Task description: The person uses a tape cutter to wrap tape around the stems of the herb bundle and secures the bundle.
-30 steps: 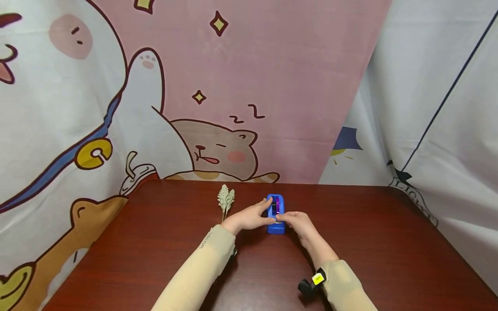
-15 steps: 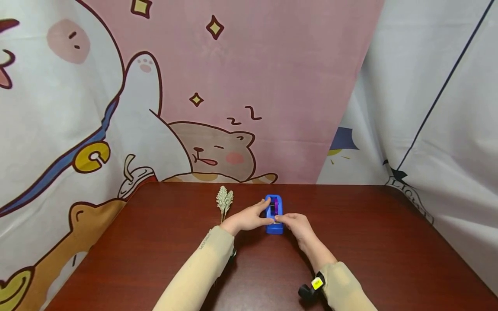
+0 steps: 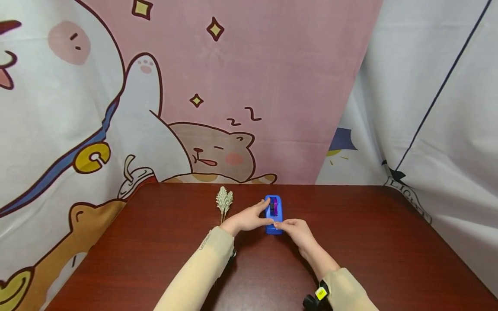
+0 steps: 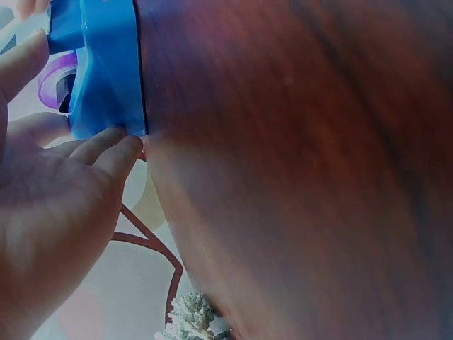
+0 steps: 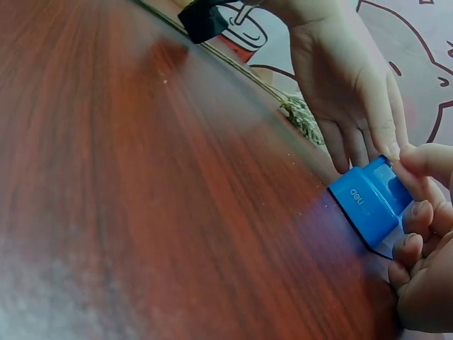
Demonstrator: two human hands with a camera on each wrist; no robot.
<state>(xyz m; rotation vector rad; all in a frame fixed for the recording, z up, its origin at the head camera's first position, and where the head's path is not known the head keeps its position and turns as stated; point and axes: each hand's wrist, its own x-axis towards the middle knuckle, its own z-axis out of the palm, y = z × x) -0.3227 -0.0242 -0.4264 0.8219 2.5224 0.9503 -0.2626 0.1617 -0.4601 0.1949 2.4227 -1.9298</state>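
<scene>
A blue tape dispenser [image 3: 274, 230] stands on the table with a purple-cored tape roll [image 3: 276, 207] in it. My left hand [image 3: 250, 217] holds the dispenser from its left side, fingers toward the far end and thumb near the front. In the left wrist view, the fingers lie against the blue body [image 4: 110, 71]. My right hand [image 3: 297, 231] has thumb and forefinger pinched together at the dispenser's front, near the left thumb; the clear tape end between them is barely visible. The right wrist view shows the dispenser's lettered front [image 5: 364, 202] below these pinching fingertips.
Pale dried grass stems [image 3: 223, 201] lie left of the dispenser, partly under the left forearm. The dark red table [image 3: 350, 237] ends at a printed cloth [image 3: 295, 108] behind. A black wrist camera [image 3: 312, 301] sits at the right sleeve.
My right hand has drawn slightly back toward me along the dispenser's front, fingertips still pinched. The left hand keeps its hold on the dispenser, and the head view has shifted slightly.
</scene>
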